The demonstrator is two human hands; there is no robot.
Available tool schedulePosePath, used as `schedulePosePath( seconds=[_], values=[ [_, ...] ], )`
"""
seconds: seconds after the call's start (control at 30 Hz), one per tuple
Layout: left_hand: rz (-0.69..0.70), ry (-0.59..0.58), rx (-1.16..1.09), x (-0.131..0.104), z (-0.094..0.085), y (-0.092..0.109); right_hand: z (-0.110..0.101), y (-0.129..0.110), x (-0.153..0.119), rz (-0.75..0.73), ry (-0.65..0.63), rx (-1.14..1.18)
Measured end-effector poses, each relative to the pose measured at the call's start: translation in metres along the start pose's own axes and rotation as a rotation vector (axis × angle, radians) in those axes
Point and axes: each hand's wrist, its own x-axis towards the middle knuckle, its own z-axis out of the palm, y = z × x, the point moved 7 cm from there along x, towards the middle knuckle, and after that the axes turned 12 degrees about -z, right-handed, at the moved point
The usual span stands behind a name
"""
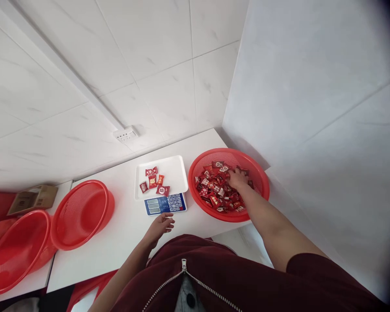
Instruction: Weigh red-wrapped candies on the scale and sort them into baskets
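My right hand (238,177) reaches into a round red basket (264,190) and rests on the red wrapped candies (219,190) inside; its fingertips are partly lost among the wrappers. Just in front of a scale (165,204) with a blue keypad, my left hand (161,226) hovers with its fingers loosely apart and nothing in them. On top of the scale sits a white tray (176,167). Several red and orange candies (152,180) lie spread on the left and middle part of that tray.
Two red baskets, one nearer (84,212) and one farther left (19,251), stand on the left. Behind them is a cardboard box (39,197). A tiled wall with a power socket (125,134) runs along the back of the white table (123,216); another wall rises at right.
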Motion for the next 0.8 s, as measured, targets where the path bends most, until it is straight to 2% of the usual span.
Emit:
schedulePosePath(
  seconds=[0.17,0.37,0.47,0.57,0.67,0.8],
  values=[
    [0.012,0.025,-0.024,0.002,-0.007,-0.012,-0.003,-0.008,-0.005,-0.049,0.068,0.052],
    [0.013,0.003,-0.041,-0.006,-0.008,-0.015,-0.005,-0.008,-0.019,-0.069,0.106,0.118],
    [0.005,-0.013,-0.054,-0.007,-0.013,-0.017,-0.007,-0.016,-0.03,-0.031,0.216,0.259],
    [0.009,-0.027,-0.059,-0.004,-0.021,-0.021,-0.009,-0.052,-0.047,-0.088,0.253,0.47],
    [0.019,-0.051,-0.047,-0.001,-0.03,-0.025,-0.014,-0.113,-0.064,-0.191,0.237,0.64],
    [0.028,-0.072,-0.036,-0.003,-0.047,-0.029,-0.009,-0.198,-0.066,-0.282,0.111,0.796]
  ],
)
